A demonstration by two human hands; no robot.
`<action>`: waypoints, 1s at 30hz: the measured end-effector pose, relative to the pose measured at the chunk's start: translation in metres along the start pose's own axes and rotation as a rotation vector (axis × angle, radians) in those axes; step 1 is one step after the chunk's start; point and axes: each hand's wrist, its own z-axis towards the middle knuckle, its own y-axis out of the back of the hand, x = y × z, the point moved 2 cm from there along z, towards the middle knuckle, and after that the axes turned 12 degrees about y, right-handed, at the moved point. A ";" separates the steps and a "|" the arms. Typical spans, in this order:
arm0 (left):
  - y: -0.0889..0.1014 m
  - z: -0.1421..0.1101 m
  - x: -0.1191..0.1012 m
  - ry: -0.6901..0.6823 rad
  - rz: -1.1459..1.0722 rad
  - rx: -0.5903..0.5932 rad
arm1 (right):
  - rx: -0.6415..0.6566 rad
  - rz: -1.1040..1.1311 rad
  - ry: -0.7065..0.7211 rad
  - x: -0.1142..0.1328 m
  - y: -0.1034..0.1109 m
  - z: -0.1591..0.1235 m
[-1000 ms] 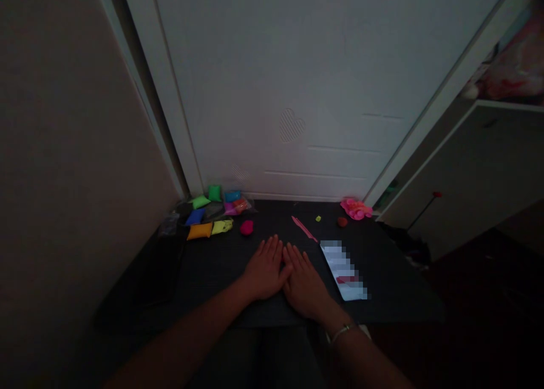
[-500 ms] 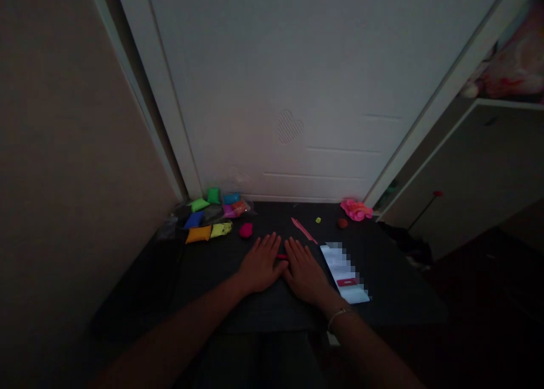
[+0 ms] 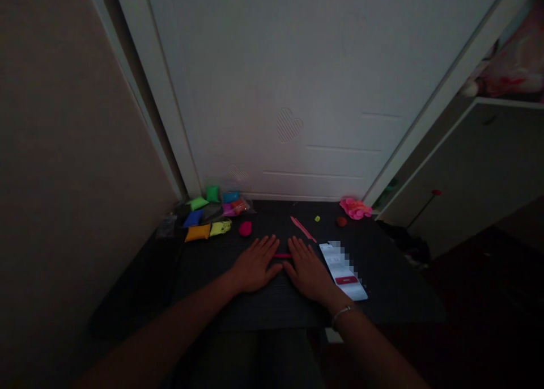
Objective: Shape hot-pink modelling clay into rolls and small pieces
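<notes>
A thin pink-red strand of modelling clay [image 3: 282, 256] lies crosswise on the dark table, its middle bare and its ends hidden under my palms. My left hand [image 3: 257, 266] rests flat over the left end, fingers stretched forward. Over the other end, my right hand [image 3: 306, 269] lies flat too, with a bracelet at its wrist. A pink-red lump of clay [image 3: 245, 228] sits beyond my left fingers. Pink modelling tools [image 3: 303, 229] lie ahead of my right fingertips.
A lit phone [image 3: 343, 271] lies right of my right hand. Coloured clay packets [image 3: 198, 232] cluster at the back left. Along the back right are a small yellow piece [image 3: 317, 219], a reddish-brown lump [image 3: 341, 222] and a pink petalled object [image 3: 356, 208]. A white panel [image 3: 263, 94] rises behind the table [image 3: 263, 315].
My hands have moved apart sideways, and more of the pink-red strand shows between them. Both still lie flat on it.
</notes>
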 end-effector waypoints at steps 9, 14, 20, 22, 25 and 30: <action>0.000 -0.006 0.008 0.021 0.017 -0.004 | -0.041 0.004 -0.022 0.004 -0.004 -0.013; 0.002 -0.001 0.013 0.039 -0.007 -0.010 | -0.023 0.014 -0.062 -0.006 0.001 0.001; 0.006 -0.038 0.010 -0.027 0.042 0.055 | -0.068 0.005 -0.006 0.014 -0.011 -0.038; 0.007 -0.032 0.012 0.016 0.030 0.039 | -0.069 0.001 -0.028 0.012 -0.010 -0.034; 0.008 -0.016 0.017 0.101 -0.057 0.014 | -0.035 0.018 -0.092 0.002 -0.003 -0.015; 0.015 -0.012 0.029 0.273 -0.529 -0.123 | -0.066 0.027 -0.149 0.003 0.011 0.005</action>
